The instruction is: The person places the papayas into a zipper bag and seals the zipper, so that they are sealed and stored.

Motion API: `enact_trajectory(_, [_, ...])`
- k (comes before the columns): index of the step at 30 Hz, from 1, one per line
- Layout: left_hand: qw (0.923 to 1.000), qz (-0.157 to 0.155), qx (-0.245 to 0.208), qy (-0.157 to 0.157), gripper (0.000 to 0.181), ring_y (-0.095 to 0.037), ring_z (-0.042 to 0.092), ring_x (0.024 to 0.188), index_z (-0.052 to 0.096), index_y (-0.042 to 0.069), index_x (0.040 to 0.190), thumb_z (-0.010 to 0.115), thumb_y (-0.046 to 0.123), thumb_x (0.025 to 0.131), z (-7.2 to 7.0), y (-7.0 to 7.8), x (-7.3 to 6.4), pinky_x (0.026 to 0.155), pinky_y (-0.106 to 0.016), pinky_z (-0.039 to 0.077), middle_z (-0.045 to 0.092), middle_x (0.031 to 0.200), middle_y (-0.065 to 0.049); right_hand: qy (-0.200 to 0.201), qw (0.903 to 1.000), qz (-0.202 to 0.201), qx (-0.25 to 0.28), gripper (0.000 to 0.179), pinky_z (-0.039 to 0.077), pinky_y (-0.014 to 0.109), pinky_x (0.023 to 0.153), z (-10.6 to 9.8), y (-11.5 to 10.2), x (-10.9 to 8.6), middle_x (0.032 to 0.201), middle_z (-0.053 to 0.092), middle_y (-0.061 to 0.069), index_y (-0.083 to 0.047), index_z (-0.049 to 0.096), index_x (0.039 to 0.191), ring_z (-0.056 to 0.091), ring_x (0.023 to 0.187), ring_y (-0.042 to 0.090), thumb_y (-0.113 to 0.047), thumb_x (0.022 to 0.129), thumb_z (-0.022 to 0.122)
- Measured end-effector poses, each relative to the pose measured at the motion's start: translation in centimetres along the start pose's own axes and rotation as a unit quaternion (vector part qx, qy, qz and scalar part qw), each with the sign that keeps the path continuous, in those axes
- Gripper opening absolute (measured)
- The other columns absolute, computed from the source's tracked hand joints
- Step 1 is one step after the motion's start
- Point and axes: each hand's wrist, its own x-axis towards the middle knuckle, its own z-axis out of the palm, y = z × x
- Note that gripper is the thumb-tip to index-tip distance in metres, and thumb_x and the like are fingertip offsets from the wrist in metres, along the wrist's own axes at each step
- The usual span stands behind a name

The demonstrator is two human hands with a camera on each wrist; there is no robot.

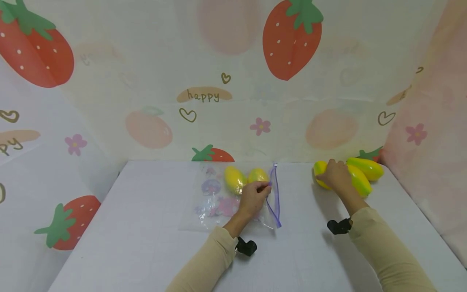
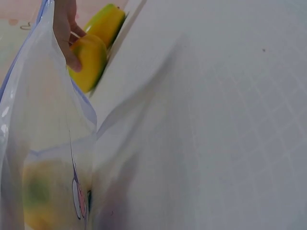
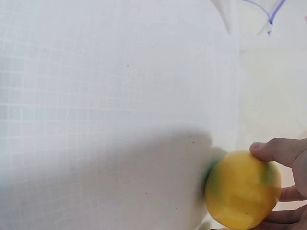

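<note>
My left hand (image 1: 252, 200) pinches the purple-edged opening of a clear zip bag (image 1: 204, 217) between thumb and fingers. Inside the bag sit two yellow mangoes (image 1: 234, 179), near its top side. Seen from the left wrist, the bag's mouth (image 2: 86, 103) gapes. At the table's far right, my right hand (image 1: 336, 175) grips another yellow mango (image 1: 320, 167) with green patches. The right wrist view shows the thumb on one side of this mango (image 3: 242, 191) and fingers on the other.
Two longer yellow-green fruits (image 1: 359, 181) lie right beside my right hand, near the back right corner. A white cloth covers the table (image 1: 146, 243). Behind it stands a fabric backdrop (image 1: 153, 73) printed with strawberries, and side panels rise left and right.
</note>
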Motion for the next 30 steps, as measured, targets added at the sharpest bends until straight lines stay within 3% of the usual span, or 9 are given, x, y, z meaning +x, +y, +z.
enact_trajectory(13, [1.0, -0.008, 0.002, -0.005, 0.021, -0.006, 0.059, 0.078, 0.074, 0.003, 0.106, 0.066, 0.016, 0.092, -0.02, -0.08, -0.14, 0.07, -0.017, 0.051, 0.074, 0.094, -0.009, 0.018, 0.9996, -0.013, 0.019, 0.065, 0.044, 0.054, 0.091, -0.01, 0.65, -0.13, 0.11, 0.047, 0.035, 0.017, 0.041, 0.121, 0.046, 0.099, 0.044, -0.028, 0.085, 0.071])
enact_trajectory(21, [0.9997, -0.022, -0.001, -0.011, 0.022, -0.007, 0.06, 0.081, 0.073, 0.003, 0.108, 0.065, 0.017, 0.093, -0.1, 0.03, -0.2, 0.073, -0.017, 0.052, 0.074, 0.098, -0.008, 0.007, 0.9991, -0.017, 0.039, 0.064, 0.044, 0.053, 0.091, -0.1, 0.76, -0.18, 0.112, 0.048, 0.034, 0.015, 0.042, 0.123, 0.046, 0.099, 0.043, -0.03, 0.086, 0.069])
enact_trajectory(30, [0.9998, -0.014, -0.008, -0.008, 0.021, -0.01, 0.062, 0.082, 0.074, 0.002, 0.106, 0.066, 0.016, 0.092, -0.15, 0.23, -0.35, 0.072, -0.018, 0.053, 0.074, 0.096, -0.01, -0.01, 0.9977, -0.013, 0.066, 0.069, 0.045, 0.053, 0.092, -0.2, 0.82, -0.71, 0.118, 0.049, 0.035, 0.016, 0.042, 0.128, 0.048, 0.101, 0.042, -0.032, 0.087, 0.069])
